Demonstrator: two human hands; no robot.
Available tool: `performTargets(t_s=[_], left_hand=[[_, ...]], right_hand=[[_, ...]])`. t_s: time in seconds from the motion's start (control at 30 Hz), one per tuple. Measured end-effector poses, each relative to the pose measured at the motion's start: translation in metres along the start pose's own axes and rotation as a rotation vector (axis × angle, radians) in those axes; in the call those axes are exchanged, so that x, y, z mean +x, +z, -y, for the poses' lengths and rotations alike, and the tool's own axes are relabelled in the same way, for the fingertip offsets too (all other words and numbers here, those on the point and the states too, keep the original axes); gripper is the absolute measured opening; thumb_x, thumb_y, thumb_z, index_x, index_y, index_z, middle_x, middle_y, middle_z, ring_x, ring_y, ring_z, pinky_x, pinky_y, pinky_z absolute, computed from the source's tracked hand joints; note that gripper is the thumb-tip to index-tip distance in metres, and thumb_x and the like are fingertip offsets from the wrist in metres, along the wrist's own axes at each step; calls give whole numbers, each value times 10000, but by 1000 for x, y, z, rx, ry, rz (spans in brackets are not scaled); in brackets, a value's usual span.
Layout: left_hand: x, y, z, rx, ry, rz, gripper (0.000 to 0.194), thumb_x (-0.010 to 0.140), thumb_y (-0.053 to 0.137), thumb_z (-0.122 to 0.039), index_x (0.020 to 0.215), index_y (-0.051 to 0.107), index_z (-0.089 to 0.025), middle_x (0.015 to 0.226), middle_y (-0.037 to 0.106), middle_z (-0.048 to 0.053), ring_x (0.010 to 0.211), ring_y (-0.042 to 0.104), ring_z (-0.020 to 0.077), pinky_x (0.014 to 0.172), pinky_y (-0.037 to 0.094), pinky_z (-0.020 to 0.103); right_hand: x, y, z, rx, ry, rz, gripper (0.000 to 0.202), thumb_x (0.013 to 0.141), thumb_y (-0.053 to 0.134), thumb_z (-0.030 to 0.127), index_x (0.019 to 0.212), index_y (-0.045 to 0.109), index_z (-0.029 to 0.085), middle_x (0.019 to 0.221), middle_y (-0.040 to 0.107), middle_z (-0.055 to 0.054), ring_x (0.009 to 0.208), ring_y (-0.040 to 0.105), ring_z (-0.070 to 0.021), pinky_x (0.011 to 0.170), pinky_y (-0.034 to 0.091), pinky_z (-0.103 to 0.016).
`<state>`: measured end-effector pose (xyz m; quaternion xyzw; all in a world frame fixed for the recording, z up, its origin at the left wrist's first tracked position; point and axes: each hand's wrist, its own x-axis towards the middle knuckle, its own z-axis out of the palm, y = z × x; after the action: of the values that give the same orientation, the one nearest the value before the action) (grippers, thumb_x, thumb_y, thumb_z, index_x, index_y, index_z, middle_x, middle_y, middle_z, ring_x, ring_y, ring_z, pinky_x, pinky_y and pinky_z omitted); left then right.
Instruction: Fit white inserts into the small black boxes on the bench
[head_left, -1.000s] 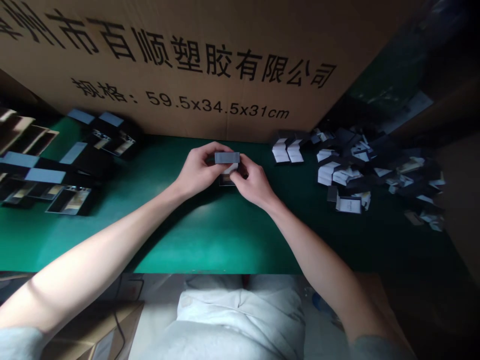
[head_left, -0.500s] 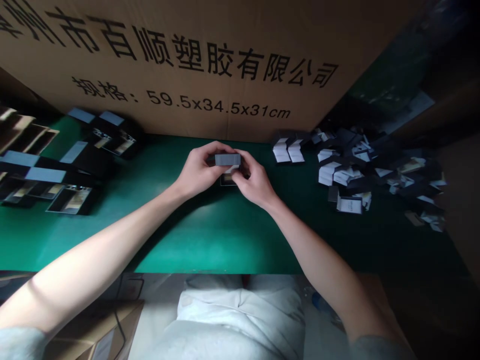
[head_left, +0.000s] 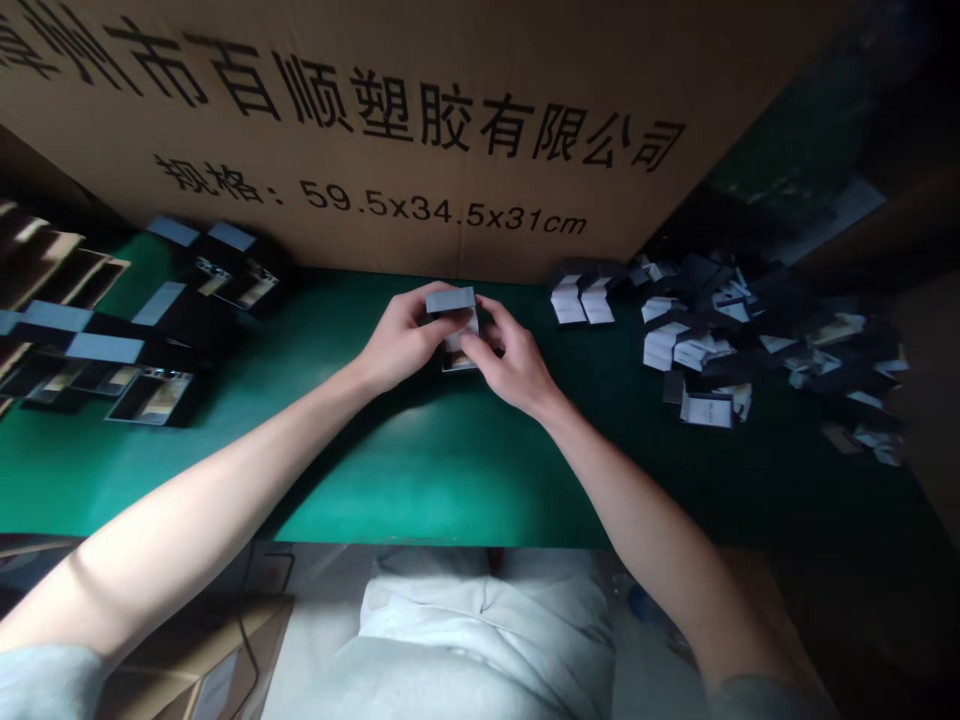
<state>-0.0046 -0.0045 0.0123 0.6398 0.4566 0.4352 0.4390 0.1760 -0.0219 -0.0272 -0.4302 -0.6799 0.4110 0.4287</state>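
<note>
Near the middle of the green table, a small dark box (head_left: pixel 451 299) with a grey flap and a pale inside is held between both hands. My left hand (head_left: pixel 401 338) wraps round its left side, the thumb across the front by the pale part. On the right side, my right hand (head_left: pixel 514 355) grips it, with the thumb on the pale front piece. The fingers behind the box are partly hidden.
Dark boxes with grey tops (head_left: pixel 161 395) stand at the left, beside stacked brown-edged pieces (head_left: pixel 56 275). Two dark boxes with white flaps (head_left: pixel 598 303) and a heap of similar pieces (head_left: pixel 694 350) lie right. A large cardboard carton (head_left: pixel 420 180) stands behind.
The grey flap now sits slightly higher and tilted, and more of the pale inside shows below it. My left thumb has moved up a little. The whole view has shifted slightly.
</note>
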Motion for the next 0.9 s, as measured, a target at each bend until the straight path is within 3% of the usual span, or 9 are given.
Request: performTargets(t_s=[0.1,0.3,0.4,0.53,0.77,0.9], left_hand=[[0,1,5,-114,-55,-11,212,752,790,-339,857,730,-166,826,725,20,788,679,209,729,560,318],[3,3,13,-236,-132,-16,253,738,807,-343,910,742,-169,847,736,33,734,677,192,633,544,291],[5,2,10,-206,-147,-47,243,741,813,-338,881,694,-179,763,687,12,648,640,158,533,488,246],[8,-1,9,-141,-144,-106,255,756,815,-344,859,641,-190,766,672,12,670,640,156,535,492,237],[11,-12,15,147,43,-216,178,804,772,-323,823,655,-190,756,652,-9,695,564,137,634,459,270],[10,-16,16,336,98,-253,159,826,743,-332,893,718,-190,810,710,9,722,596,161,687,481,299]], right_hand=[[-2,-2,5,9,22,23,595,988,659,579,1474,543,256,843,739,5,789,738,-222,784,638,-373],[-2,-3,11,51,69,43,703,1010,586,691,1544,506,240,664,604,59,636,640,-163,669,575,-306],[0,-3,9,105,85,8,725,1023,490,766,1518,543,238,738,642,30,664,656,-157,683,583,-304],[3,-4,5,148,74,-55,754,1031,388,813,1479,576,236,858,678,-10,736,691,-166,717,594,-315],[4,1,2,160,41,-40,745,837,778,741,1380,639,251,1043,734,-34,902,701,-180,762,587,-288],[4,4,1,192,50,-69,603,842,797,680,1253,699,249,1038,735,-33,875,693,-164,748,582,-274]])
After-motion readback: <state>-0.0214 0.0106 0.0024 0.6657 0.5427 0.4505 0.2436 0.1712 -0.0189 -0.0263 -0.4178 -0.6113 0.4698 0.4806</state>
